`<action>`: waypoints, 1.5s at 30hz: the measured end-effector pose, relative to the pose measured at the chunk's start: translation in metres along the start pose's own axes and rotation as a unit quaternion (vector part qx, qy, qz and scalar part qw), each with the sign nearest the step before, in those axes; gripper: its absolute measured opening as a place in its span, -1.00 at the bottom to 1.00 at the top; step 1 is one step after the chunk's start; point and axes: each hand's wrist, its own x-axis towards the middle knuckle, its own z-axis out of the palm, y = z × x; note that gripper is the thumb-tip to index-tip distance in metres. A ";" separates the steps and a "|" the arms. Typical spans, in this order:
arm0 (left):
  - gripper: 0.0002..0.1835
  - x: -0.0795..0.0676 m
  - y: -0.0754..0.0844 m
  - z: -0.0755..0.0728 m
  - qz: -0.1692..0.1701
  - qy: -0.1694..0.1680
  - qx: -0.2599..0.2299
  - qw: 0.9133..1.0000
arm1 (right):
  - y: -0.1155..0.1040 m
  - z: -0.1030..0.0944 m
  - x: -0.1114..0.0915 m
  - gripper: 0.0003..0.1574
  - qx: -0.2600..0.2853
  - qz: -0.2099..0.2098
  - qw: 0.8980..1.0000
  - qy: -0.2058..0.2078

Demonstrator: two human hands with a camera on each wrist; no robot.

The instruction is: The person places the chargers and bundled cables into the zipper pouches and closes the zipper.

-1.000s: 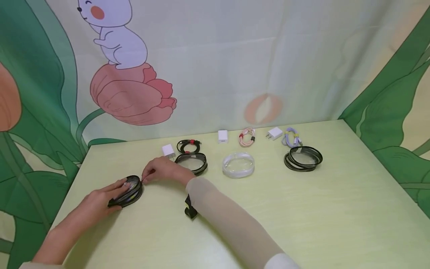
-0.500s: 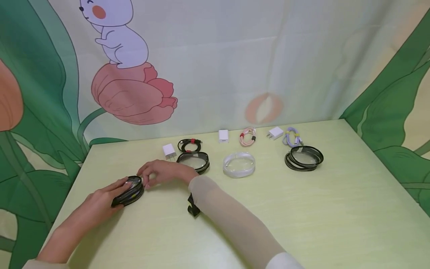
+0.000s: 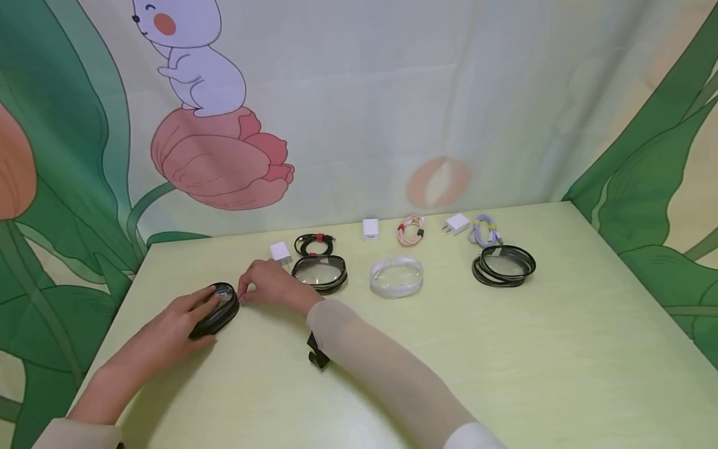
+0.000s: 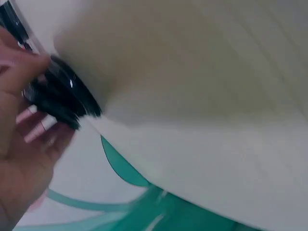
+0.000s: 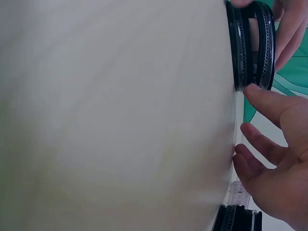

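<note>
Frame left: case point(image 3: 224, 318) just nudged upward, left hand point(image 3: 182, 321) gripping, so its edge meets right hand point(image 3: 270, 284). Pinching? Can't tell!

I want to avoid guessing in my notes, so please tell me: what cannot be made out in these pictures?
Contents, if any, of the black case: partly covered by the left hand, head view.
Full shape of the small black object: partly hidden by the right sleeve, head view.
Lower part of another black-edged case: cut off by the bottom edge, right wrist view.
</note>
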 end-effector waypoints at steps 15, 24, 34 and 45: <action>-0.25 -0.003 -0.011 -0.002 0.141 -0.003 0.050 0.989 | 0.018 0.007 0.001 -0.86 0.020 -0.019 1.000 0.003; -0.31 0.008 -0.001 -0.007 0.049 -0.033 0.026 0.998 | 0.016 -0.008 -0.002 -0.88 0.068 -0.074 0.994 -0.046; -0.33 0.015 0.004 -0.003 0.040 -0.006 0.028 0.999 | 0.017 0.002 -0.001 -0.84 0.069 -0.069 0.995 -0.034; -0.20 -0.002 -0.009 -0.009 0.108 -0.020 0.001 0.994 | 0.018 0.004 0.005 -0.79 0.125 -0.032 0.990 -0.050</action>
